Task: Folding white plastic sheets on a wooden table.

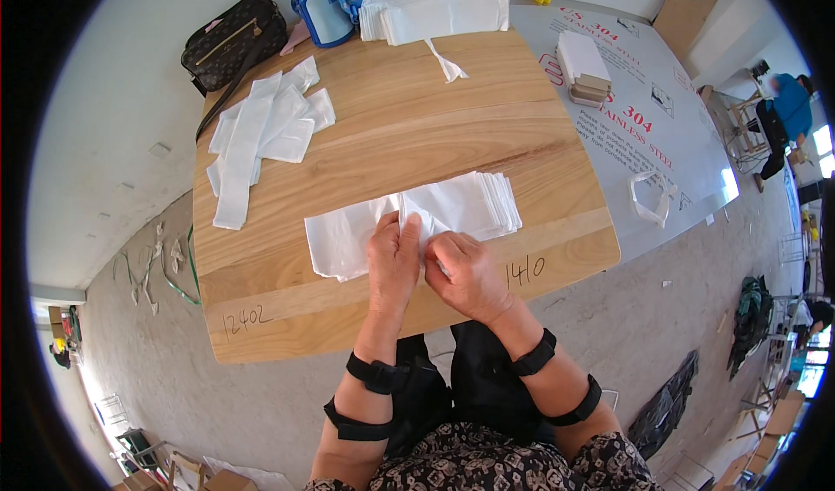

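Note:
A stack of folded white sheets (pixel 478 204), thin and slightly glossy, lies flat near the front of the wooden table (pixel 391 117). Around its middle runs a narrow white strip (pixel 406 204), gathered up under my fingers. My left hand (pixel 393 260) is closed, its thumb and fingers pinching the strip at the stack's near edge. Just to the right, my right hand (pixel 468 273) is curled and pinches white material beside the left thumb. The fingers partly hide where the strip's ends meet.
Loose white strips (pixel 239 169) lie at the table's left, near a dark patterned bag (pixel 235 43). A blue bottle carrier (pixel 326 13) and a big white stack (pixel 435 11) stand at the back. On the film-covered metal surface (pixel 644 134) rests a white box (pixel 583 66).

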A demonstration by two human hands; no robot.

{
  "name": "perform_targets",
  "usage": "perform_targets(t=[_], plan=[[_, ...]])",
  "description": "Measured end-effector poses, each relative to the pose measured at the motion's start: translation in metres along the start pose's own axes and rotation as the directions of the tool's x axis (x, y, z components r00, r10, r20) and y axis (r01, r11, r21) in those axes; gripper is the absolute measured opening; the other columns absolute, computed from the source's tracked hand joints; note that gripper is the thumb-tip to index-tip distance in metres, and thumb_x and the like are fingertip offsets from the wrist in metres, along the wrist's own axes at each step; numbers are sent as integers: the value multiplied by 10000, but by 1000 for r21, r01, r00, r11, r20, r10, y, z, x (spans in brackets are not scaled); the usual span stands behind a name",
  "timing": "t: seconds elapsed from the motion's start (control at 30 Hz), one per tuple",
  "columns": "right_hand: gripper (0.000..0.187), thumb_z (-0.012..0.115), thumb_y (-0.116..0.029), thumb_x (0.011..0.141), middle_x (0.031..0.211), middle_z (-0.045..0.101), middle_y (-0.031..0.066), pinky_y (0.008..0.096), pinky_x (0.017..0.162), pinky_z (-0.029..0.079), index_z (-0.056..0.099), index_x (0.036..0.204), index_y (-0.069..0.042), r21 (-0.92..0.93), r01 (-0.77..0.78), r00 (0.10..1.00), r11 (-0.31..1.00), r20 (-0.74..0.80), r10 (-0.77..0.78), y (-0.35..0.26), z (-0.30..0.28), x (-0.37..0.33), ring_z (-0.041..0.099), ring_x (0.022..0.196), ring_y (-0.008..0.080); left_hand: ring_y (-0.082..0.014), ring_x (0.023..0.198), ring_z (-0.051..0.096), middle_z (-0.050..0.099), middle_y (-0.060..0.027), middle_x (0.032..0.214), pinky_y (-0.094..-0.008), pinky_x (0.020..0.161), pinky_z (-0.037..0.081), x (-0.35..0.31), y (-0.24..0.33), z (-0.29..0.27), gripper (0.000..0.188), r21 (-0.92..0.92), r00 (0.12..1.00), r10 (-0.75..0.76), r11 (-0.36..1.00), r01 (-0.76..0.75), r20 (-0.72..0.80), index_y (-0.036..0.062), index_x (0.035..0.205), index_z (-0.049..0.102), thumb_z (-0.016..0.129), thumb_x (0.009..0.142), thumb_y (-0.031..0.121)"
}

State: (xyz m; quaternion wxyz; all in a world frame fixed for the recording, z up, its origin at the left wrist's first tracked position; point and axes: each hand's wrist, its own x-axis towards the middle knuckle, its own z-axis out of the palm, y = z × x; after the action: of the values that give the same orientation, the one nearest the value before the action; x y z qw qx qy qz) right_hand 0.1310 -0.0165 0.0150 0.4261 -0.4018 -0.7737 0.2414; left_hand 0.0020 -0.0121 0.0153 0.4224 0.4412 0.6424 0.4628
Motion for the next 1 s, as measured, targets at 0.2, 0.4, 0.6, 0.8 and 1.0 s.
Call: perform_targets(t=[0.2, 0.4, 0.6, 0.8, 1.0], plan=[[87, 639, -35, 736, 768, 547, 127, 422, 650, 449, 554, 756, -38, -275, -259, 926, 926, -344, 157, 33, -15, 28, 546, 749, 321, -245, 831, 624, 624, -161, 1051, -312, 694, 473, -1, -3, 0, 169, 65, 985, 170, 983, -169, -2, -92, 905, 630, 576, 797, 26], [84, 628, -58, 735, 801, 538, 129, 416, 658, 442, 550, 752, -35, -536, -213, 970, 817, -218, 110, 54, -15, 37, 536, 768, 327, -265, 828, 624, 623, -166, 1040, -309, 704, 472, -1, 0, 1, 184, 73, 984, 175, 982, -176, 17, -95, 924, 619, 568, 790, 20], [87, 607, -42, 736, 786, 512, 116, 420, 634, 426, 523, 762, -42, -443, -123, 962, 888, -275, -4, 55, -15, 28, 518, 730, 315, -278, 821, 619, 619, -170, 1025, -311, 708, 470, -1, -3, -1, 195, 91, 983, 185, 978, -186, 17, -97, 936, 611, 566, 787, 19], [101, 619, -52, 726, 814, 498, 106, 413, 656, 424, 527, 768, -48, -487, -116, 951, 865, -307, -46, 55, -19, 30, 516, 789, 305, -213, 836, 599, 624, -142, 1050, -295, 726, 461, -2, -3, -1, 206, 91, 984, 180, 979, -181, 18, -102, 947, 616, 573, 800, 36], [108, 627, -46, 710, 817, 497, 100, 406, 652, 423, 523, 740, -50, -515, -105, 973, 851, -231, -20, 64, -18, 34, 512, 789, 299, -298, 845, 620, 618, -175, 1049, -329, 733, 473, -2, -4, -1, 207, 89, 983, 183, 979, -185, 29, -91, 942, 613, 575, 783, 35]])
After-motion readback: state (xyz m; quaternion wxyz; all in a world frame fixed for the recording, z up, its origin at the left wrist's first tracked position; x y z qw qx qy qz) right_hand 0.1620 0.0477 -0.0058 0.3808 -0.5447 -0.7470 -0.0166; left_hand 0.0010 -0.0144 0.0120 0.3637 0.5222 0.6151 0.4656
